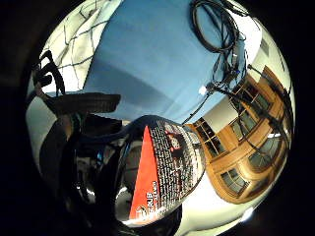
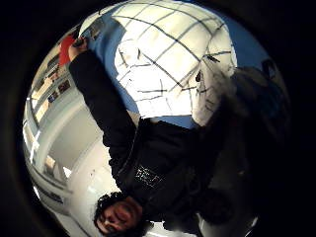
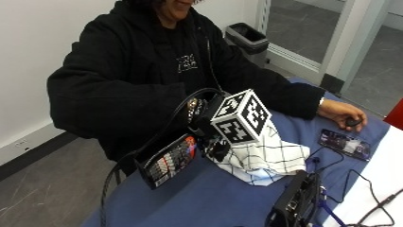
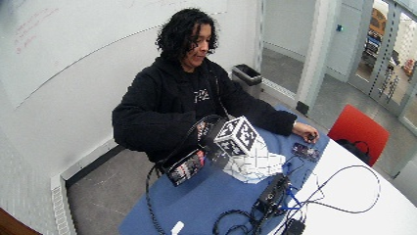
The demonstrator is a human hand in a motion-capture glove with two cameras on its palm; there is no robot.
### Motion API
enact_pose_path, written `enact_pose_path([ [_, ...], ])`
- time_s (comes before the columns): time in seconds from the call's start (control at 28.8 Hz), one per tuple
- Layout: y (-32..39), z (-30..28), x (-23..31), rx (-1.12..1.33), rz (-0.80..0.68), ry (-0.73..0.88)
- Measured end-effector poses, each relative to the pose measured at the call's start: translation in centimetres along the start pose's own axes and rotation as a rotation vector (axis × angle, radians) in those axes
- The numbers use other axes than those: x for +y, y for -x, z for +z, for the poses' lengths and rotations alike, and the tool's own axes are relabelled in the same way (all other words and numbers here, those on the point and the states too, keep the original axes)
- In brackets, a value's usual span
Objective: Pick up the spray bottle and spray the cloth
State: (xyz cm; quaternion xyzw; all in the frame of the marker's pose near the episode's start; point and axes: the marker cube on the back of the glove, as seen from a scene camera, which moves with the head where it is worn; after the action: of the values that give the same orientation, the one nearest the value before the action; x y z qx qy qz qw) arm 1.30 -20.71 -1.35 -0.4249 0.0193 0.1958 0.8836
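the spray bottle (image 3: 169, 161) is in the person's gloved right hand (image 3: 203, 124), carried above the blue table cover (image 3: 207, 198) and tipped well over, so that its base points out past the near edge of the table and its head end sits up in the hand. it is a dark bottle with a black and red printed label. in the little finger side palm view the bottle (image 1: 160, 172) fills much of the picture right against the palm, label outward, with gloved fingers (image 1: 83, 103) reaching across above it, so the right hand is wrapped round the bottle rather than spread; the exact finger on the trigger cannot be told. the cloth (image 3: 261, 158), white with a dark grid of lines, lies bunched on the blue cover just beside and below the right hand, on the side toward the person's other hand. the thumb side palm view looks down on the same cloth (image 2: 168, 64) spread over the blue cover, with the person's black sleeve (image 2: 106, 113) running past it. the bare left hand (image 3: 340, 115) rests on the table well apart from the gloved hand, its fingers curled over a small dark object (image 3: 354, 122). a phone (image 3: 343, 143) lies flat on the cover near that left hand, between it and the cloth.
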Motion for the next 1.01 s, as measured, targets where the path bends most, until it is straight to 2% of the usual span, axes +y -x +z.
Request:
enact_pose_path([
  [0.42, 1.6, 1.7, -2.8, 0.028, -0.012, 0.055],
  [0.59, 2.5, 0.2, -2.4, -0.013, -0.046, 0.023],
  [0.76, 5.3, -4.5, -0.4, -0.110, -0.171, -0.129],
  [0.9, 8.6, -8.6, 1.0, -0.212, -0.323, -0.270],
  [1.01, 10.6, -10.8, 1.4, -0.303, -0.430, -0.318],
])
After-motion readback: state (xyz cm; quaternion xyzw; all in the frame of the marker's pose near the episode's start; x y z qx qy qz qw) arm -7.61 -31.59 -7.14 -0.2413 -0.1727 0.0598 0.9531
